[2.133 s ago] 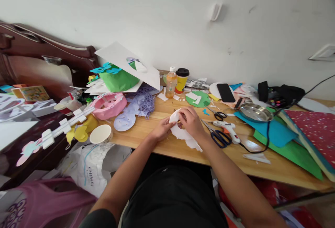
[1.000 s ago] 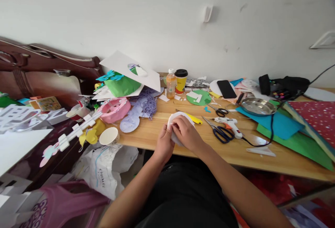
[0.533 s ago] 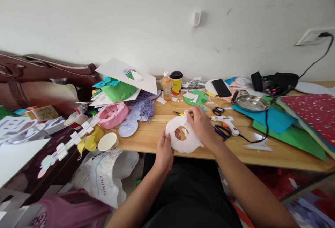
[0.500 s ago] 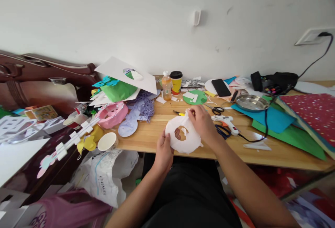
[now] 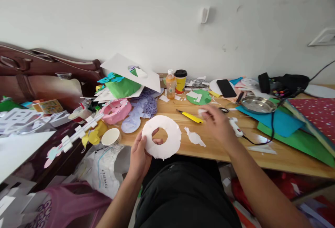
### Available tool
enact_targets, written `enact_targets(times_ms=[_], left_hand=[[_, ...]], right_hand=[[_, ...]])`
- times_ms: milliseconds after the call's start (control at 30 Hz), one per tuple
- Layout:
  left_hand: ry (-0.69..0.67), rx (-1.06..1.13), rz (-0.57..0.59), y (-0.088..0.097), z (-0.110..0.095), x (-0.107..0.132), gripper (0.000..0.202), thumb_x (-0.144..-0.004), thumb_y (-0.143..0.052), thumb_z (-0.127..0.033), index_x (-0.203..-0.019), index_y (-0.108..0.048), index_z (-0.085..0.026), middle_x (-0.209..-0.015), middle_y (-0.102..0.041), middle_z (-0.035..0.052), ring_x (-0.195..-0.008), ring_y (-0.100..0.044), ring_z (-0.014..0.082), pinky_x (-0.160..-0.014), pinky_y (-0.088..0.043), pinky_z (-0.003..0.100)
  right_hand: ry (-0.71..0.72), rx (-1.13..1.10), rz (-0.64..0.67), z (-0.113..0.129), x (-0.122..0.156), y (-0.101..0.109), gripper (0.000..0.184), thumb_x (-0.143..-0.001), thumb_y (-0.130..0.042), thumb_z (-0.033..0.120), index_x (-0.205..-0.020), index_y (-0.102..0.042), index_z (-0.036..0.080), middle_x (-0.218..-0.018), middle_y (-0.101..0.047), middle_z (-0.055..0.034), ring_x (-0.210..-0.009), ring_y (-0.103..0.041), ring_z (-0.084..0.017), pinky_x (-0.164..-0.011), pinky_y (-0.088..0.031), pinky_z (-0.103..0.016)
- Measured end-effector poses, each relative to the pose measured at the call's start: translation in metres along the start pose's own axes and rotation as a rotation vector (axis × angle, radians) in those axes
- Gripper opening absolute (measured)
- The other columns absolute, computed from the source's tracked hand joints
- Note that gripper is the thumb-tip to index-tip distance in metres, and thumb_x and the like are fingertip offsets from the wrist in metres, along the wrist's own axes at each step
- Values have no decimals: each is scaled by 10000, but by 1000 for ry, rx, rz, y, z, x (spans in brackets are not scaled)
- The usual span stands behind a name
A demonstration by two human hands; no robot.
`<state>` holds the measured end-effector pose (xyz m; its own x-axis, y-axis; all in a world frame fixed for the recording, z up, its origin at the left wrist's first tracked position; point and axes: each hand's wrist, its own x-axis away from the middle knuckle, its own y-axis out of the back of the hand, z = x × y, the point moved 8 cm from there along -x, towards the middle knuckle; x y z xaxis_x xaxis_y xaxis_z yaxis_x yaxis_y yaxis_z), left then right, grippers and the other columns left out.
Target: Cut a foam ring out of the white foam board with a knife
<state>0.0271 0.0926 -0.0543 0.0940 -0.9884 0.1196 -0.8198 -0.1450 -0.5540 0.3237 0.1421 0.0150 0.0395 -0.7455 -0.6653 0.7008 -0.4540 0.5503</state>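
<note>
A flat white ring with a ragged edge is pinched at its left side by my left hand; some fingertips show through its round hole. My right hand is raised over the table, blurred, its fingers closed on a small crumpled white scrap. Just left of that hand lies a yellow utility knife. Between the ring and my right arm, a torn white piece rests on the wood. The glue gun and the handles of the scissors are partly hidden behind my right hand.
Along the back stand an orange drink bottle and a yellow cup with a black lid. A metal dish sits at right, with a black cord near it. A white paper cup stands at the left edge.
My left hand has carried the ring leftward. My right hand has come away from it to the right with a white scrap. The torn white piece and the knife now show fully.
</note>
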Motion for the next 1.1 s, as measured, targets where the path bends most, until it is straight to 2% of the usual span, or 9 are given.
enact_targets(times_ms=[67, 100, 167, 300, 467, 600, 800, 967, 1100], left_hand=[[-3, 2, 4, -1, -5, 1, 557, -877, -709, -366, -1396, -582, -207, -1230, -734, 152, -939, -758, 288, -830, -616, 416], [3, 6, 9, -3, -5, 1, 560, -885, -701, -366, -1408, -573, -212, -1227, -735, 148, -930, -759, 285, -825, -616, 414], [22, 8, 13, -5, -2, 1, 563, -890, -695, -362, -1418, -565, -217, -1218, -740, 142, -926, -759, 282, -831, -611, 411], [65, -14, 9, -8, 7, 2, 540, -861, -720, -353, -1367, -608, -202, -1175, -753, 137, -947, -758, 292, -839, -606, 403], [146, -20, 34, -17, 17, 8, 487, -826, -751, -346, -1287, -665, -212, -1189, -747, 114, -1023, -738, 319, -824, -616, 406], [208, -58, 73, -25, 19, 14, 535, -799, -786, -347, -1301, -655, -215, -1211, -737, 117, -1012, -740, 329, -767, -630, 386], [220, -137, 177, -34, 19, 18, 574, -816, -793, -358, -1336, -591, -220, -1266, -705, 132, -972, -761, 327, -692, -630, 344], [231, -137, 198, -39, 20, 23, 547, -852, -765, -362, -1338, -565, -209, -1305, -684, 142, -942, -771, 311, -691, -627, 336], [265, -135, 191, -40, 19, 26, 566, -833, -783, -364, -1333, -579, -195, -1267, -706, 142, -926, -774, 313, -666, -617, 312]], right_hand=[[90, -91, 261, 21, 14, -35, 295, -957, -455, 162, -1112, -686, 260, -1096, -744, -75, -994, -711, -243, -855, -578, -406], [118, -95, 320, 30, 19, -45, 323, -948, -447, 141, -1103, -702, 262, -1128, -745, -78, -1034, -711, -251, -880, -581, -420], [119, -59, 270, 44, 22, -46, 357, -945, -434, 118, -1126, -709, 254, -1205, -723, -99, -1110, -688, -274, -934, -569, -463], [150, 14, -35, 82, 17, -9, 333, -979, -501, 163, -1257, -650, 269, -1148, -702, -119, -1096, -647, -305, -969, -529, -511], [429, 76, 240, 135, 22, -34, 261, -994, -553, 215, -1220, -672, 264, -1062, -710, -100, -975, -652, -280, -874, -546, -454], [551, 204, 250, 140, 28, -50, 250, -1004, -516, 173, -1158, -709, 213, -1106, -727, -108, -1009, -647, -287, -846, -534, -455], [622, 229, 168, 140, 37, -47, 239, -991, -525, 121, -1103, -732, 166, -967, -748, -86, -926, -658, -249, -741, -540, -392], [593, 171, 157, 136, 45, -41, 210, -962, -559, 78, -1094, -721, 90, -958, -747, -103, -917, -659, -253, -789, -571, -396], [575, 137, 179, 136, 50, -36, 232, -964, -552, 64, -1129, -710, 104, -1087, -755, -119, -1008, -681, -253, -897, -576, -395]])
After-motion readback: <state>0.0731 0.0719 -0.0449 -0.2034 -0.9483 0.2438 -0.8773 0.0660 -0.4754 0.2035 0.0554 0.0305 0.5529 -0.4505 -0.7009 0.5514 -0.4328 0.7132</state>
